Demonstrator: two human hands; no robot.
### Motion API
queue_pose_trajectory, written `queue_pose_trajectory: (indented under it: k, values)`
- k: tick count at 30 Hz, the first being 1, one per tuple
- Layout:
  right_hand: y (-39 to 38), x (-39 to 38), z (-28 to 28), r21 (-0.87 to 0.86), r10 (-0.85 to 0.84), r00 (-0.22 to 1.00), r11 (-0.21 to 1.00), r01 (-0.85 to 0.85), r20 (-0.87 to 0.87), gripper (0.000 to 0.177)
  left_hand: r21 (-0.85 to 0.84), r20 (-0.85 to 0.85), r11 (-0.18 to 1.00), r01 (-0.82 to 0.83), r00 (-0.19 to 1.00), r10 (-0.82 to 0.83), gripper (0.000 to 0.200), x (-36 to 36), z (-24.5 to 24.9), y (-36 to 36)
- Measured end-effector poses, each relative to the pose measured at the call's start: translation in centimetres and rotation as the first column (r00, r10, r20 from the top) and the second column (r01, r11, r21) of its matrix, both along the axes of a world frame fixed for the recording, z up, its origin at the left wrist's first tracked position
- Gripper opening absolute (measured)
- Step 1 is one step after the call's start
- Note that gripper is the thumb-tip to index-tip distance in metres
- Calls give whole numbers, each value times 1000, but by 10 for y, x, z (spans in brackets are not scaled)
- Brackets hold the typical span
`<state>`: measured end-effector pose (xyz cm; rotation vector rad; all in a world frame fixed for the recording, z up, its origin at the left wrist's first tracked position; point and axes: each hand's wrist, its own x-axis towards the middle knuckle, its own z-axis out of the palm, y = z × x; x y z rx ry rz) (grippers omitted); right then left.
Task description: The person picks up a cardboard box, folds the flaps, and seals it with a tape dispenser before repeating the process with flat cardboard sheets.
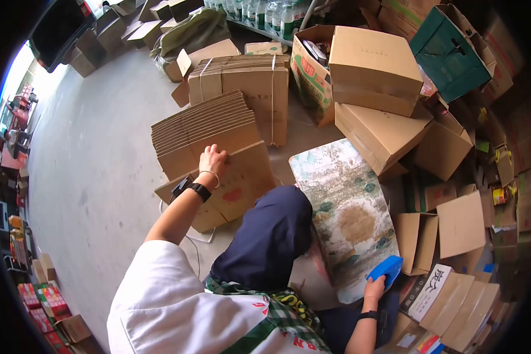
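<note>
My left hand (213,160) is closed over the top edge of the front flat cardboard sheet (242,189), which leans against a stack of folded cartons (203,127). A dark band and a bracelet are on that wrist. On the right, my right hand (374,288) is wrapped round a blue tape dispenser (386,269) at the lower right corner of a worn, patterned board (345,206). The board lies beside my right knee. Behind the folded cartons stands another bundle of flat cartons (259,94) tied with white straps.
Closed boxes (374,65) are piled at the upper right, near a green crate (451,53). Open and flattened cartons (461,224) crowd the right side. Bottled water (265,15) stands on a shelf at the top. Grey floor (94,165) extends on the left.
</note>
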<state>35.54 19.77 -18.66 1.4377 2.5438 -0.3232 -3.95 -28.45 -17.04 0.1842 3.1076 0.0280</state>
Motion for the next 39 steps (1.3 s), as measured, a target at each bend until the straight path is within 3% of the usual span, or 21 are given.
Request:
queue_pose_trajectory:
  k: [2, 4, 6, 8, 10, 13, 14, 16, 18, 20, 22, 23, 24, 26, 28, 30, 31, 34, 36, 38, 39]
  values:
    - [3, -8, 14, -24, 1, 1000, 1000, -1, 19, 39, 279, -211, 948, 156, 973, -98, 21, 3, 5, 0]
    - [10, -17, 39, -71, 28, 998, 997, -25, 47, 49, 378, -314, 881, 284, 935, -167, 16, 16, 110, 37]
    - [32, -17, 55, 51, 160, 965, 987, -153, -206, 56, 347, -372, 813, 467, 865, -338, 14, 39, 206, 73]
    - [29, -46, 120, -32, 150, 911, 984, -176, -384, 57, 259, -577, 491, 832, 541, -612, 21, 59, 257, 108]
    - [32, -64, 158, -186, 79, 668, 930, -317, -740, 48, 161, -468, 158, 974, 217, -857, 16, 101, 283, 152]
    - [-35, -97, 253, -530, -198, 582, 699, -480, -789, 51, 28, -532, -435, 900, -355, -769, 12, 178, 243, 227]
    - [-50, -104, 263, -618, -260, 601, 585, -525, -756, 57, 59, -540, -547, 835, -435, -721, 13, 204, 225, 243]
    - [-88, -116, 269, -641, -219, 693, 634, -433, -686, 65, 38, -589, -673, 739, -527, -613, 13, 234, 191, 269]
    - [-96, -124, 226, -319, 180, 729, 812, -490, -661, 73, 58, -579, -666, 744, -518, -630, 14, 236, 186, 272]
    - [-89, -126, 222, -315, 171, 634, 753, -578, -755, 76, 81, -562, -662, 745, -514, -648, 21, 231, 181, 270]
    - [-79, -124, 221, -265, 190, 539, 710, -653, -821, 79, 36, -805, -608, 793, -338, -488, 39, 222, 178, 253]
    - [-78, -122, 219, -262, 149, 520, 728, -633, -841, 71, 105, -720, -612, 784, -365, -590, 49, 219, 180, 246]
    - [-77, -121, 222, -260, 144, 516, 732, -630, -845, 71, 101, -716, -617, 780, -374, -590, 49, 214, 178, 243]
    - [-66, -116, 234, -522, 0, 689, 653, -549, -725, 55, 51, -686, -569, 821, -385, -617, 45, 209, 173, 239]
    - [-42, -111, 241, -444, 167, 660, 617, -649, -732, 34, 1, -737, -529, 849, -357, -574, 35, 204, 183, 230]
    - [-22, -108, 253, -399, 253, 673, 642, -654, -695, 37, 26, -467, -328, 944, -279, -839, 19, 192, 194, 217]
    - [-22, -107, 269, -395, 278, 678, 640, -659, -680, 39, 22, -675, -250, 968, -170, -718, 15, 174, 199, 218]
    - [-19, -108, 294, -374, 364, 670, 614, -695, -648, 44, 60, -524, 43, 997, 68, -849, 25, 117, 228, 202]
    - [-27, -113, 294, -250, 552, 661, 640, -726, -508, 45, 87, -626, 241, 967, 241, -742, 44, 87, 232, 197]
    - [-44, -119, 288, -182, 587, 651, 660, -729, -481, 45, 132, -415, 235, 963, 269, -869, 45, 73, 209, 203]
    - [-52, -114, 280, 116, 688, 588, 686, -718, -426, 44, 112, -389, 208, 972, 235, -891, 46, 75, 205, 206]
